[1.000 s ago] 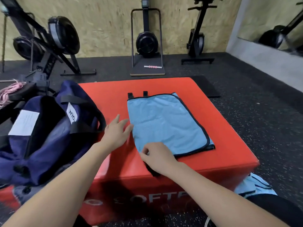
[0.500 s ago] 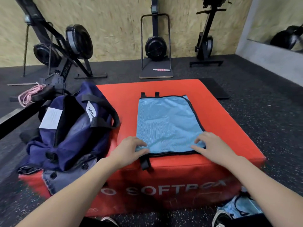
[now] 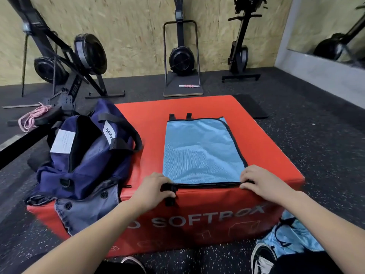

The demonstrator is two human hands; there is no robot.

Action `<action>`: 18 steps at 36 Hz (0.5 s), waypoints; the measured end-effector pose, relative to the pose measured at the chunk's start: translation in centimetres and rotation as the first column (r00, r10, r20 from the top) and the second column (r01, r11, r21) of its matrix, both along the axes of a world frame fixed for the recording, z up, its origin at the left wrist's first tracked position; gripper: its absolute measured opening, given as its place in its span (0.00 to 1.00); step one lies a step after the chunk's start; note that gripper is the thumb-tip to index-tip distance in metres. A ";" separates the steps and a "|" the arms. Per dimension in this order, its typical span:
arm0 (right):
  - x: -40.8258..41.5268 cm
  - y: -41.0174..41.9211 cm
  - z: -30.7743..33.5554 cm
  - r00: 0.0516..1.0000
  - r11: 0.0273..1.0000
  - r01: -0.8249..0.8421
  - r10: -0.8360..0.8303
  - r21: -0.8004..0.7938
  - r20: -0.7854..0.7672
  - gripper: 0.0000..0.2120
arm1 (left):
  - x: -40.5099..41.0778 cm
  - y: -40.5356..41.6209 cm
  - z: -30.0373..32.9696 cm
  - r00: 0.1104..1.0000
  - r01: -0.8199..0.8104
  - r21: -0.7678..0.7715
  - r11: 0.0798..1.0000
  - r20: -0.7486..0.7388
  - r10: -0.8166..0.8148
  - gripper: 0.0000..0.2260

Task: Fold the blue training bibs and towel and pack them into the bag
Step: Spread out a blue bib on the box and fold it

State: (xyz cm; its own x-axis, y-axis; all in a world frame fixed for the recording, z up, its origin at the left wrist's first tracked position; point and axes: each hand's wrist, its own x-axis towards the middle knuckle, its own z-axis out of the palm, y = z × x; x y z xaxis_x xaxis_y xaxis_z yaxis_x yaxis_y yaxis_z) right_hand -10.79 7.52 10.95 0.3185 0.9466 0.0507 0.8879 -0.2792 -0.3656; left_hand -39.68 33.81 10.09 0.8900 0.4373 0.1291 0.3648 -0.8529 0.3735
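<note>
With both near corners pinched, you're set to fold the blue bib (image 3: 203,153) away from you on the red box (image 3: 276,159).

Bib lies flat mid-box, black straps poking off far and near edges. Your left hand (image 3: 153,189) curls fingers on the near-left corner and strap; your right hand (image 3: 260,182) pinches the near-right hem. Lift both evenly, match far edge. Navy bag (image 3: 87,155) sits open just left. Box front reads "SOFTBOX"; bag tag shows "QUE".
</note>
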 end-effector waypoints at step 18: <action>0.9 1.5 4.3 0.912 0.955 0.267 -0.208 0.129 -0.353 0.04 | 1.8 -0.2 4.5 0.950 -0.131 -0.329 0.935 0.227 0.213 0.04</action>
State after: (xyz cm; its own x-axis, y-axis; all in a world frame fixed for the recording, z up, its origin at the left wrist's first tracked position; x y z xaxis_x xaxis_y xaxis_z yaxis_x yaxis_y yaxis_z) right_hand -9.91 8.98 15.21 0.5592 0.8271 0.0563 0.6217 -0.3734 -0.6885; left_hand -37.86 33.65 14.64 0.7518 0.6354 0.1765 0.3534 -0.6141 0.7057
